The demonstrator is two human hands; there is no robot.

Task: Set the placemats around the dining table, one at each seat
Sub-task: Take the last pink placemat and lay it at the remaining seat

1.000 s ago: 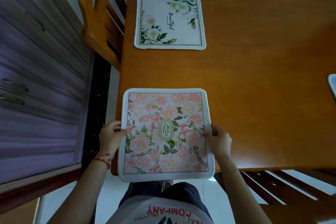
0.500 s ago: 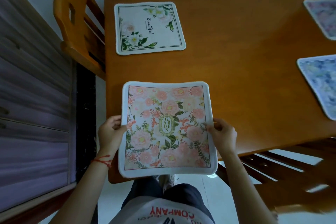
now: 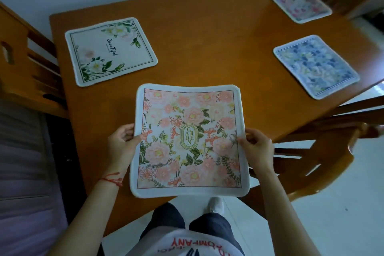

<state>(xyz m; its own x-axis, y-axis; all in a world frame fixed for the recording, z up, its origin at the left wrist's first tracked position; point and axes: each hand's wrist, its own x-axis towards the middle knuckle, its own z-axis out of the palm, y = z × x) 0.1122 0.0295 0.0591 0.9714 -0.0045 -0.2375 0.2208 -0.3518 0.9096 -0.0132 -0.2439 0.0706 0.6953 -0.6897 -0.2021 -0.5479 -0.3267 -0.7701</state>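
Observation:
I hold a pink floral placemat (image 3: pixel 188 139) with a "Garden" emblem by its two sides. My left hand (image 3: pixel 121 144) grips its left edge and my right hand (image 3: pixel 256 146) grips its right edge. The mat hangs over the near corner of the orange wooden dining table (image 3: pixel 207 48), its near part past the table's edge. A white mat with green leaves (image 3: pixel 111 51) lies flat at the table's left side. A blue floral mat (image 3: pixel 315 66) lies at the right side, and a pink-purple mat (image 3: pixel 299 3) lies beyond it at the far right.
A wooden chair (image 3: pixel 22 68) stands at the table's left, beside the white mat. Another wooden chair (image 3: pixel 324 151) is pushed in at the right near corner. A purple-grey cabinet (image 3: pixel 22 172) runs along my left. White floor shows below the table's edge.
The view has swung right and back, bringing both right-side mats into sight. The pink mat has shifted right along the table, still held by both hands.

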